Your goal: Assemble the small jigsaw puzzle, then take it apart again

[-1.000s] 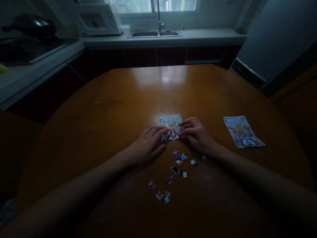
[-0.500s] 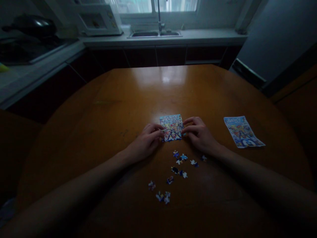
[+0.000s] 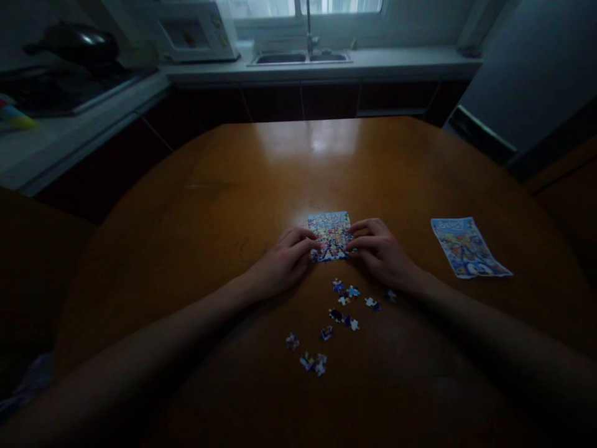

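A partly assembled jigsaw puzzle (image 3: 330, 233) lies flat on the table, light blue along its far edge and many-coloured below, with an uneven near edge. My left hand (image 3: 291, 255) grips its left side, fingertips lapping over the border. On the opposite side, the bent fingers of my right hand (image 3: 380, 249) press against the right border. Between my forearms, several loose puzzle pieces are scattered, among them a light blue piece (image 3: 353, 291), a dark piece (image 3: 334, 315) and a pair near the front (image 3: 313, 363). Some show pale faces.
A creased picture sheet (image 3: 471, 247) with a similar design lies to the right on the wooden table (image 3: 209, 218). Beyond the table are a counter with a sink (image 3: 305, 59), a microwave (image 3: 196, 31) and a stove with a dark pan (image 3: 79, 43).
The whole view has shifted slightly, so things appear a little further right. Both hands stay at the puzzle's sides, their fingertips a little further over its borders. The loose pieces lie as before.
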`<state>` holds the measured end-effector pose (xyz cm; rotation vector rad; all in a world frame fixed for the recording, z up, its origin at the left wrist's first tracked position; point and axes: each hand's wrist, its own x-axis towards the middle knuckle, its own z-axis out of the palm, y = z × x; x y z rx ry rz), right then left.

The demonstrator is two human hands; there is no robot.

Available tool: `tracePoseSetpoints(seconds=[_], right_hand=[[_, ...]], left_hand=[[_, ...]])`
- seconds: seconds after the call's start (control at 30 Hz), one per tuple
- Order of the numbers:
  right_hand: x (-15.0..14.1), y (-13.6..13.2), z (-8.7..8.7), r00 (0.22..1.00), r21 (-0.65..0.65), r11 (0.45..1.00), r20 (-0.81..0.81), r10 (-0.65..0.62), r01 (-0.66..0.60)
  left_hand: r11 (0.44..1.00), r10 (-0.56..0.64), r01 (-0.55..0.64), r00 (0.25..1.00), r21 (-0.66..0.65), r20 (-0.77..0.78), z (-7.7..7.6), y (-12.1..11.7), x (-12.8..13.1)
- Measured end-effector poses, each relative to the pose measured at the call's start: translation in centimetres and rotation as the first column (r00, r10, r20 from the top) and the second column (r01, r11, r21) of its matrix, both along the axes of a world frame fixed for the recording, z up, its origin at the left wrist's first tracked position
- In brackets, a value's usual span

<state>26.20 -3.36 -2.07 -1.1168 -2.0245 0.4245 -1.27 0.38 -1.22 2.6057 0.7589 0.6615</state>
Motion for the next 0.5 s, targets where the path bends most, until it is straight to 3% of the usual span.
tracePoseSetpoints(seconds=[0.27,0.5], right_hand=[[-0.1,-0.06,0.17,0.998,-0.006,0.999,0.046,0.033,-0.033],[0.06,-0.04,0.18,1.0,0.001,1.0,-0.009,-0.024,0.024]], left_hand=[[1.0,-0.003,0.003,1.0,-0.006,0.002,0.18,-0.04,0.07],[1.0,-0.018,0.018,1.0,-0.011,-0.005,0.19,-0.1,0.06]])
